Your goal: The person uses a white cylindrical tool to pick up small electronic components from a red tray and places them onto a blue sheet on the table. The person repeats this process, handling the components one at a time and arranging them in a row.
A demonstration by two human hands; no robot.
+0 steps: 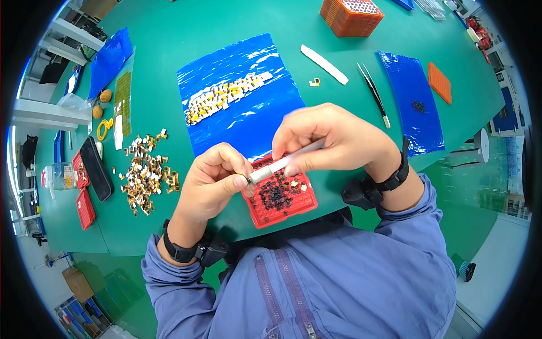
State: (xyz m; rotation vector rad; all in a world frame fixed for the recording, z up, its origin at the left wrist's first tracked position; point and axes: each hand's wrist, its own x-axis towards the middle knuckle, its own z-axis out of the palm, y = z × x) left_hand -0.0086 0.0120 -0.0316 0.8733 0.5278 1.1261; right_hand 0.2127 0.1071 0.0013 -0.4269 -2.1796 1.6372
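Observation:
My right hand (333,138) is closed around a slim white stick-shaped tool (276,165). The tool slants down to the left, its tip meeting the fingertips of my left hand (217,181). Between those fingertips is a small dark piece (249,181), too small to make out fully. Under both hands lies a red tray (282,216) with a heap of small black parts (275,193) and a few pale square pieces (304,187). Behind the tray, a blue sheet (243,135) carries a band of small white and yellow pieces (226,97).
Loose white-and-gold pieces (148,175) are heaped left, near a black case (96,168). Tweezers (373,93), a white flat stick (324,64) and one gold piece (315,82) lie right of the sheet. A second blue sheet (415,113) holds black parts; orange trays (351,20) are stacked behind.

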